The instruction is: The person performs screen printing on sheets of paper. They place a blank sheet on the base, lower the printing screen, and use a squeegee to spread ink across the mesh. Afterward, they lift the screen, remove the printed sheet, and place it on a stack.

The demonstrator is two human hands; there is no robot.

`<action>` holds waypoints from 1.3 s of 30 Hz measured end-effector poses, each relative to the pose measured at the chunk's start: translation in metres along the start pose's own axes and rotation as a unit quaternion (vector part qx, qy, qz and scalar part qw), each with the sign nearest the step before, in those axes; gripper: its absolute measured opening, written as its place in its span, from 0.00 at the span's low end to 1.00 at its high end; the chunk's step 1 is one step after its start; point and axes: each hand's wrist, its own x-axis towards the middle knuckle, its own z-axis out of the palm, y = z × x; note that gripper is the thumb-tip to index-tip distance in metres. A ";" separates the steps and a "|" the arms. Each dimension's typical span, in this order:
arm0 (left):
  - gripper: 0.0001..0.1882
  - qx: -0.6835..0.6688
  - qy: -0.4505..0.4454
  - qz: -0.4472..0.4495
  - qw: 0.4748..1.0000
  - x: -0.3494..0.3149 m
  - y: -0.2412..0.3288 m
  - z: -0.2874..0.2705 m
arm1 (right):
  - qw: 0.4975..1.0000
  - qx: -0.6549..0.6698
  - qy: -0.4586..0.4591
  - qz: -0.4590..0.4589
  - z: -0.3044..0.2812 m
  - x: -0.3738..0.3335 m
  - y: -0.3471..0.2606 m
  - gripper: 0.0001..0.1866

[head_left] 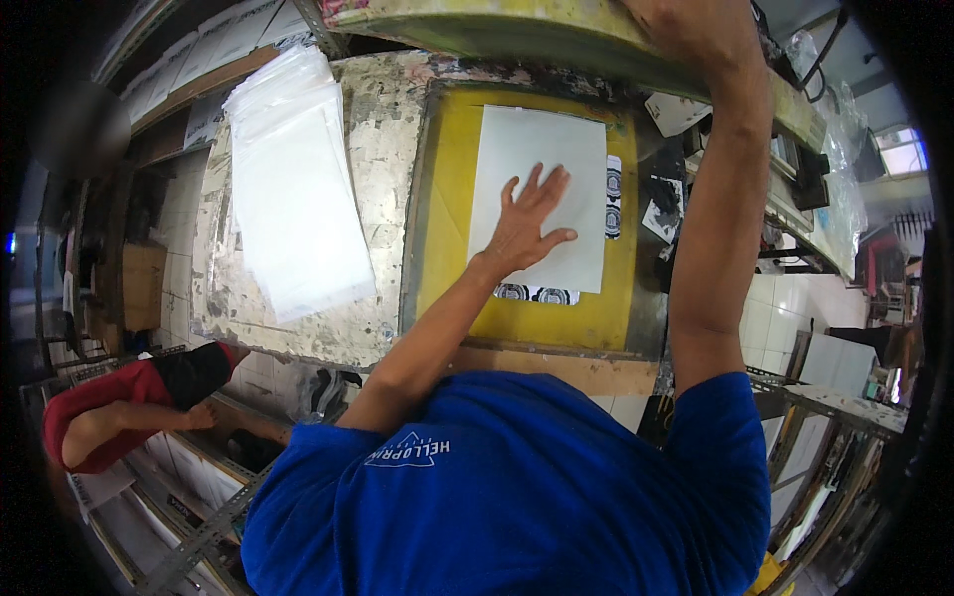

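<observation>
My left hand (531, 217), fingers spread, is over a blank white sheet (490, 159) and seems to touch it. The sheet is on a yellow printing bed (447, 199). Past the sheet's right and lower edges show dark round emblems on a white print (613, 199), mostly covered. At the top right, my right hand (696, 35) grips the edge of a raised screen-printing frame (556, 40), its yellow-green side stained. The picture's upper edge cuts off part of that hand and the frame.
A stack of white sheets (298, 189) sits on the paint-flecked table (383, 149) to the left. Another person in red (119, 417) is low at the left. Metal racks (199, 546) stand at the lower left, with shelving (835, 407) on the right.
</observation>
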 end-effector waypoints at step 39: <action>0.58 -0.158 0.228 -0.237 0.931 -0.209 -0.028 -0.051 | 0.995 -0.015 -0.094 0.003 0.251 -0.191 0.118 0.16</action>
